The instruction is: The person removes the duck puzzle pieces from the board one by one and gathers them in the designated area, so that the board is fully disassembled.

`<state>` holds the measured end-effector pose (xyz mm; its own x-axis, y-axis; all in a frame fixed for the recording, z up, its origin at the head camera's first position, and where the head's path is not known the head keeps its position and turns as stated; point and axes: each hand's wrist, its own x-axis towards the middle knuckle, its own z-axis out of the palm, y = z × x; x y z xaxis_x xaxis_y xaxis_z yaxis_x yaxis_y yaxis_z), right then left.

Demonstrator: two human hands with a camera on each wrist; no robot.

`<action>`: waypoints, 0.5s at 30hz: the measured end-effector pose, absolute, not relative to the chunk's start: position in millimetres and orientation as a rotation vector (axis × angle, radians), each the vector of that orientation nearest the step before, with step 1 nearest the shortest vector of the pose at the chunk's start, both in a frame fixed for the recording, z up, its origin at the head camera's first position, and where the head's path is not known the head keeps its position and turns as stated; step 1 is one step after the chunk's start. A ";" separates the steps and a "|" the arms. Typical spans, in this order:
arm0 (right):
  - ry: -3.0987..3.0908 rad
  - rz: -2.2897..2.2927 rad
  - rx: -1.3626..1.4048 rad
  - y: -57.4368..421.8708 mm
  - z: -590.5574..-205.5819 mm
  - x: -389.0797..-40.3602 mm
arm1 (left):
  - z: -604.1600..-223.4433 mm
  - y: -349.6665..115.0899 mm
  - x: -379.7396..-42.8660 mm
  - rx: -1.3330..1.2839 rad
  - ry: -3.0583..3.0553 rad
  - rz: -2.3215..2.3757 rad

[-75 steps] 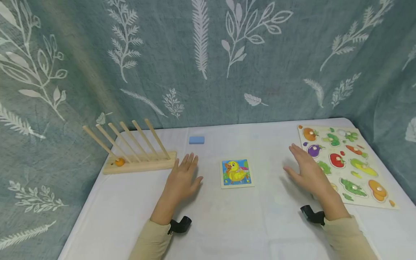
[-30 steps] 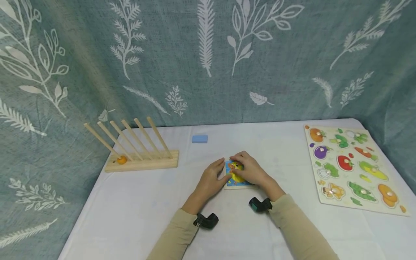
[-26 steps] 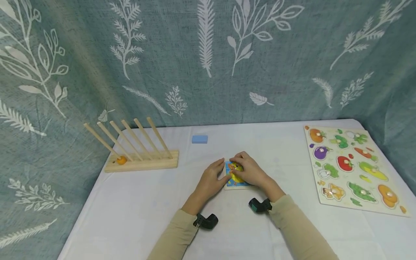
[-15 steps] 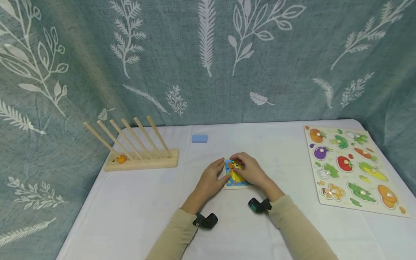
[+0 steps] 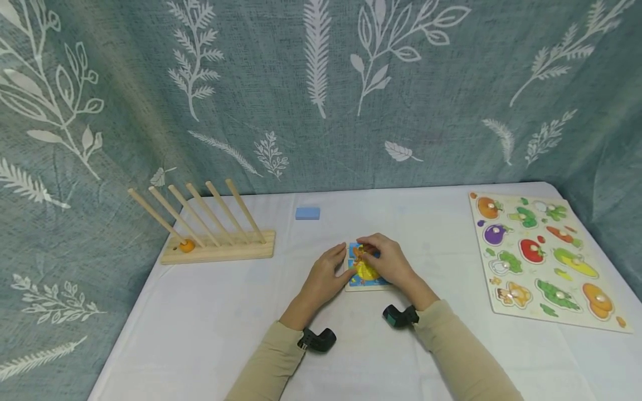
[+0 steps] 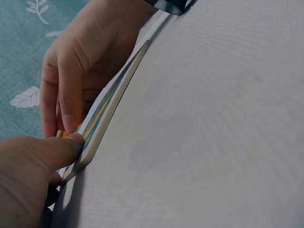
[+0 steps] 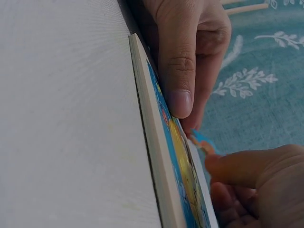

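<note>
- Duck jigsaw puzzle (image 5: 368,273) lies flat, mid-worktop (image 5: 361,356).
- Right hand (image 5: 392,262) pinches a blue-and-orange puzzle piece (image 7: 204,143) just above it.
- Left hand (image 5: 325,278) grips the puzzle's left edge, thumb on top.
- Blue block (image 5: 307,213) sits beyond, slightly left.
- Six-peg wooden rack (image 5: 215,254), orange bead (image 5: 187,245) at its left end: far left.
- Vegetable knob puzzle (image 5: 545,270): right side.

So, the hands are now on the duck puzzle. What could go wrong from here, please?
The right hand pinches a small puzzle piece with its fingertips, so the piece might slip and drop. The left hand rests its thumb on the duck puzzle; if that contact eased, the board could perhaps shift on the white cloth.
</note>
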<state>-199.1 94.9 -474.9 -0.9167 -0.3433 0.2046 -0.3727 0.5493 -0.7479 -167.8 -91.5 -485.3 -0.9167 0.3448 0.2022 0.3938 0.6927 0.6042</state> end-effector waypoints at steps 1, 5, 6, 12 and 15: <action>-2.733 1.336 0.624 95.7 -473.7 -199.3 | -485.1 -91.6 -167.8 -0.615 -2.823 -1.033; -2.744 1.352 0.589 102.6 -467.8 -201.2 | -484.2 -91.8 -168.1 -0.619 -2.820 -1.033; -2.751 1.358 0.574 105.3 -466.4 -202.1 | -483.9 -91.8 -168.0 -0.623 -2.822 -1.035; -2.782 1.389 0.481 130.3 -461.5 -209.3 | -481.6 -91.1 -166.6 -0.630 -2.856 -1.046; -2.791 1.368 0.441 144.9 -461.3 -213.6 | -481.2 -91.2 -165.9 -0.617 -2.863 -1.039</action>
<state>-213.6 144.9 -461.3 -0.9606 -0.2485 0.1245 -0.2507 0.5810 -0.7744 -165.9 -91.2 -481.2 -0.9206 0.3542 0.1645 0.3773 0.6977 0.6090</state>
